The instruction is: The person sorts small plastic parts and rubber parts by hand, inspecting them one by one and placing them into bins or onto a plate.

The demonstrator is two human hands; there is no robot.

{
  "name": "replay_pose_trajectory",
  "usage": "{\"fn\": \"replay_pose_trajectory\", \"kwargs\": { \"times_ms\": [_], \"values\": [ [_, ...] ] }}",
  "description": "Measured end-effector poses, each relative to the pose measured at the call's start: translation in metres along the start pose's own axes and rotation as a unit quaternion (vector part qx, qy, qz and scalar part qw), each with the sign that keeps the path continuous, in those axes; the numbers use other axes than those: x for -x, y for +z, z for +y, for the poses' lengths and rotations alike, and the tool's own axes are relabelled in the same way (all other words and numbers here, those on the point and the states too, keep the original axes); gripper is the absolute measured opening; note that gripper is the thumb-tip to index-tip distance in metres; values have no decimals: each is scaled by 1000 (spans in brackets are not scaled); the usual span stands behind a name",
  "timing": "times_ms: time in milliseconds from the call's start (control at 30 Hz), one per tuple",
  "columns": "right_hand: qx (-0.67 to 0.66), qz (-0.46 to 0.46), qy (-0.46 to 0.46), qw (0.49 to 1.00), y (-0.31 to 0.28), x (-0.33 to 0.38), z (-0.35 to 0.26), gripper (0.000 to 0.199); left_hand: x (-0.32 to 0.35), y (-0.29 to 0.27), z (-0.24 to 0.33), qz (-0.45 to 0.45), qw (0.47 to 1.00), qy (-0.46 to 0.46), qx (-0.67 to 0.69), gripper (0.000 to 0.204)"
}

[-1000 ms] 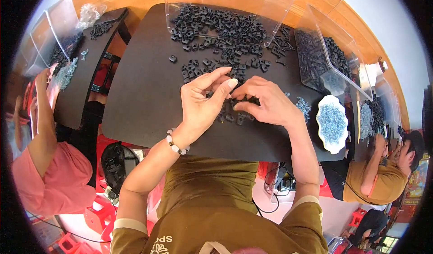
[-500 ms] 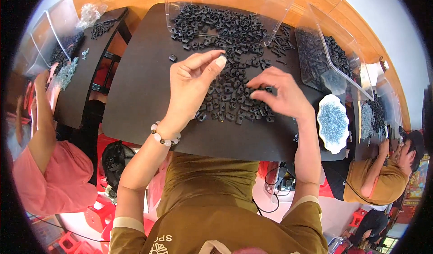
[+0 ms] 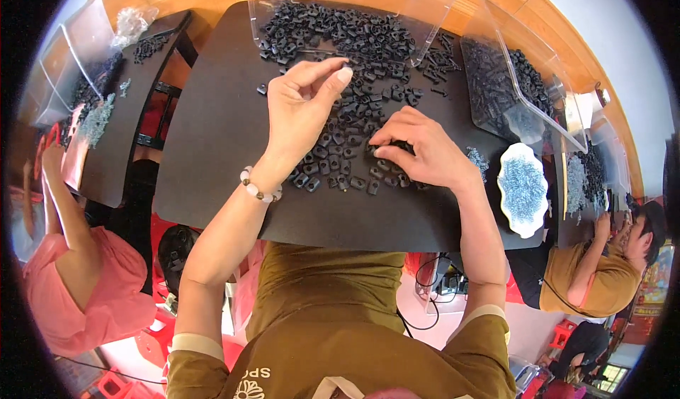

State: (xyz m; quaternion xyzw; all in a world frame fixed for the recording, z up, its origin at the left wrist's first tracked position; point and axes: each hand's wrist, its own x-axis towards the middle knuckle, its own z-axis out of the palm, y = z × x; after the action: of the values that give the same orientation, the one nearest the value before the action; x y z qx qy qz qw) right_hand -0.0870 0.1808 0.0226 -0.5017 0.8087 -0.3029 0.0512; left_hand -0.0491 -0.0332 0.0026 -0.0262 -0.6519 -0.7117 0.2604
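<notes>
Between the thumb and index fingertip of my left hand (image 3: 301, 101) is a small black piece, mostly hidden by the fingers. This hand is raised over the far part of a spread of small black plastic parts (image 3: 333, 151). Lower and to its right, my right hand (image 3: 425, 147) curls its fingers and thumb around one or more black plastic parts (image 3: 404, 146), at the right side of the spread. The fingers cover much of what it grips. A beaded bracelet (image 3: 258, 186) circles my left wrist.
A clear bin (image 3: 418, 45) spills black parts at the table's far side. Another clear bin (image 3: 520, 91) stands at right. Near it are a white scalloped dish (image 3: 504, 200) of small bluish pieces and a loose heap (image 3: 477, 161). People sit at tables on both sides.
My right hand has shifted left over the parts, and its thumb and fingers have drawn closer together. My left hand keeps its pinch. The view has shifted slightly.
</notes>
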Motion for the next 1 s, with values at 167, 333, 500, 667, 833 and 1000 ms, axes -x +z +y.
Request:
{"fn": "replay_pose_trajectory", "kwargs": {
  "times_ms": [167, 333, 500, 667, 833, 1000],
  "values": [
    [-169, 48, 133, 975, -2, 2, 2, 16, 3, -3, 4, -27, 998, -61, 1, 20],
    [-279, 67, 238, 928, 4, 3, 17, 29, 8, -2, 7, -54, 986, -148, 52, 22],
    [-273, 85, 236, 929, 0, 2, 14, 34, 10, -1, 3, -72, 985, -150, 48, 23],
    [-276, 84, 245, 926, -3, 4, 17, 31, 12, -1, 5, -77, 984, -159, 36, 22],
    [-177, 96, 251, 947, -8, 5, 12, 27, 11, -1, 10, -69, 984, -156, 50, 23],
    [-51, 147, 200, 967, -13, 7, 19, 20, 6, -7, 13, -45, 990, -127, 39, 25]
  ]
}}
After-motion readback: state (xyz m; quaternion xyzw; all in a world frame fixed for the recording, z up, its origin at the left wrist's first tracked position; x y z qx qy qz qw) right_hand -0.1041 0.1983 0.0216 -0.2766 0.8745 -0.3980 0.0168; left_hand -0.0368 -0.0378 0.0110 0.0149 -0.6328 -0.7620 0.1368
